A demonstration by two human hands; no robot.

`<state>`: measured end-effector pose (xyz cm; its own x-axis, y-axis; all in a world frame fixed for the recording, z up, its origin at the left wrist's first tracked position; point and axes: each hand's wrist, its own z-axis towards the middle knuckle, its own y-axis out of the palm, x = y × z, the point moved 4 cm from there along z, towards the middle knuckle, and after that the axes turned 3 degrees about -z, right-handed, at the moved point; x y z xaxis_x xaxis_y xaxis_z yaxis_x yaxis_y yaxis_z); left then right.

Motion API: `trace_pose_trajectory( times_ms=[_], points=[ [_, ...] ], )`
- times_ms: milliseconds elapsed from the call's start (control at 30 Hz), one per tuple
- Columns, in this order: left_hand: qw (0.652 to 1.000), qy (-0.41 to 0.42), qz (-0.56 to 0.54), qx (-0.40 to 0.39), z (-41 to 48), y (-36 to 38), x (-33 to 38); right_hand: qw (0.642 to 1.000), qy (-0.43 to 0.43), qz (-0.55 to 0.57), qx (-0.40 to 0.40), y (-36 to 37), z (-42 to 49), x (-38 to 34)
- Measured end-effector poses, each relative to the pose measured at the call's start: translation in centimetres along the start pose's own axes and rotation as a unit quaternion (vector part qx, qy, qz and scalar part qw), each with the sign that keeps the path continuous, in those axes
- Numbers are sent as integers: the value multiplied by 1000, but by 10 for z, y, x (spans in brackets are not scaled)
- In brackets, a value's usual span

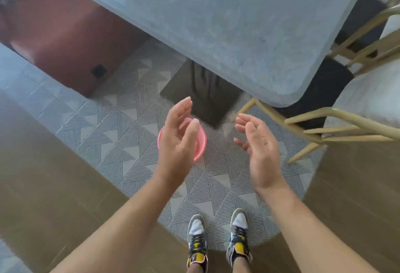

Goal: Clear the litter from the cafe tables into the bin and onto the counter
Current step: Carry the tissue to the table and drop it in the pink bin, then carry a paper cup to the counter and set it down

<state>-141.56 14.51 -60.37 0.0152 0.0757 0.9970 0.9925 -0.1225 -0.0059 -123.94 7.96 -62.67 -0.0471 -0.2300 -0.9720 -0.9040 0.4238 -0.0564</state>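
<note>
Stretches the bare left forearm (121, 225) in from the near left and the bare right forearm (303, 225) in from the near right, converging toward the middle. Holds the left hand (177, 140) upright, palm turned right, fingers loosely extended, thumb pointing to the far side. Holds the right hand (258, 149) opposite, palm turned left, fingers relaxed and slightly curled at the tips. Faces palm to palm across a gap, gripping nothing.
</note>
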Motion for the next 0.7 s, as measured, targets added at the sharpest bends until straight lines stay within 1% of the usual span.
trace_pose_trajectory(
  times_ms=[200, 400, 533, 700],
  points=[
    [997, 59, 18, -35, -17, 5, 108, 998, -46, 14, 46, -34, -46, -99],
    [992, 108, 9, -61, -57, 7, 200, 990, -107, 48, 77, -64, -102, -189],
    [987, 131, -2, -93, -78, 12, 244, 981, -154, 46, 105, -88, -130, -236],
    [980, 142, -42, -130, -88, 44, 283, 967, -198, 52, 151, -127, -157, -275]
  ],
)
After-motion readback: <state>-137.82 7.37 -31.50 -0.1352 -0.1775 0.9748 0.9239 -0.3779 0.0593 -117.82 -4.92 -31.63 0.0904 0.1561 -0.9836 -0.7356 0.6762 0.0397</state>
